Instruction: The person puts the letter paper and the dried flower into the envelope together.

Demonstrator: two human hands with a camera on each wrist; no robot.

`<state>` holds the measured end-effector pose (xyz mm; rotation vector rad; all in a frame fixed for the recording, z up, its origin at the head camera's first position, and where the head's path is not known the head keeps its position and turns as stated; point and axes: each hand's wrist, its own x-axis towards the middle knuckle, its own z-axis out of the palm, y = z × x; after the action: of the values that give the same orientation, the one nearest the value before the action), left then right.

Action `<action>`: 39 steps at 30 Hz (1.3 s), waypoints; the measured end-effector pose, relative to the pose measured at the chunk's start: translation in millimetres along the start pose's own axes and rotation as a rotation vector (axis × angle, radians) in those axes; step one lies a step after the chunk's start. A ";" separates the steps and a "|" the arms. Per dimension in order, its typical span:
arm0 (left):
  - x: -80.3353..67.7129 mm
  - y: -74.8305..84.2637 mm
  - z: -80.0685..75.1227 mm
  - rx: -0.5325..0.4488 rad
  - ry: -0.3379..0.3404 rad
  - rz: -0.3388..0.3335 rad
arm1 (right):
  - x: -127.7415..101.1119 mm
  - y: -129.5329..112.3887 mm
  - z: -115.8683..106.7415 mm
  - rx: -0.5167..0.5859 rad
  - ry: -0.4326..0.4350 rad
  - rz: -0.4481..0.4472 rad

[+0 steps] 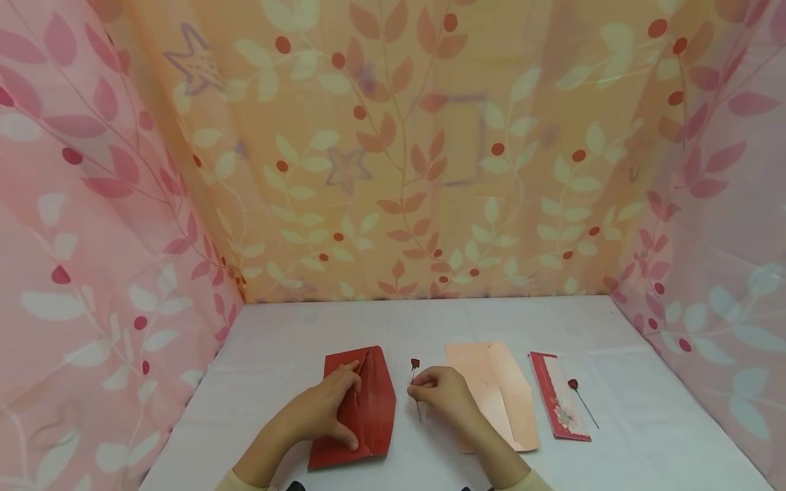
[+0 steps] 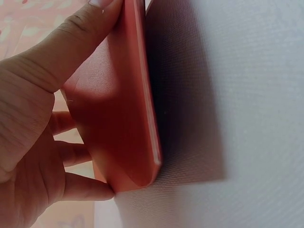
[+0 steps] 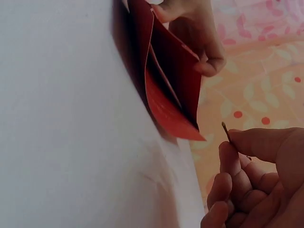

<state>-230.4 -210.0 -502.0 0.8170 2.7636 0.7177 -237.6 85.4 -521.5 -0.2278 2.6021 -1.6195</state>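
A red envelope (image 1: pixel 381 402) with its flap spread to the right lies left of centre. My left hand (image 1: pixel 325 412) grips it at the pocket's edge, thumb near the front and fingers farther back. In the left wrist view the thumb and fingers of my left hand (image 2: pixel 35 123) span the red paper (image 2: pixel 104 109). The right wrist view shows the pocket (image 3: pixel 175 61) gaping, a paler edge inside. Between thumb and index finger, my right hand (image 1: pixel 445 399) pinches the thin stem of a small dark-red artificial rose (image 1: pixel 415 363), held upright just right of the flap.
Partly under my right forearm lies a peach envelope (image 1: pixel 485 382). Farther right are a pink-and-red card with a flower print (image 1: pixel 555 402) and a second small rose (image 1: pixel 574 384) beside it. Patterned curtains (image 1: pixel 399 150) surround the white table (image 1: pixel 276 327) at the back and sides.
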 end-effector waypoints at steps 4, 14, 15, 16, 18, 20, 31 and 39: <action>1.2 -0.6 0.6 -0.017 -0.001 -0.007 | 5.0 -8.1 11.7 0.055 -0.039 0.003; 1.8 0.1 -1.3 0.007 0.007 -0.016 | 20.1 -21.1 45.9 0.223 -0.110 0.075; 1.6 0.2 -1.7 0.010 0.008 -0.014 | 21.2 -21.9 49.2 0.241 -0.120 0.084; 1.4 0.5 -2.1 0.011 0.010 -0.010 | 22.2 -22.2 52.5 0.258 -0.128 0.096; 1.1 1.3 -2.8 0.013 0.011 -0.003 | 23.5 -23.4 58.6 0.294 -0.144 0.128; 1.0 1.8 -3.2 0.008 0.013 0.006 | 24.0 -24.7 63.9 0.313 -0.152 0.153; 1.2 2.4 -3.6 -0.021 0.015 0.011 | 24.9 -26.5 80.7 0.304 -0.144 0.176; 1.2 0.8 -1.3 -0.016 0.024 0.029 | 25.3 -27.0 87.5 0.257 -0.143 0.146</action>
<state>-231.4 -209.3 -500.6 0.8519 2.7693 0.7581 -248.3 -7.9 -535.6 -0.1298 2.2239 -1.7895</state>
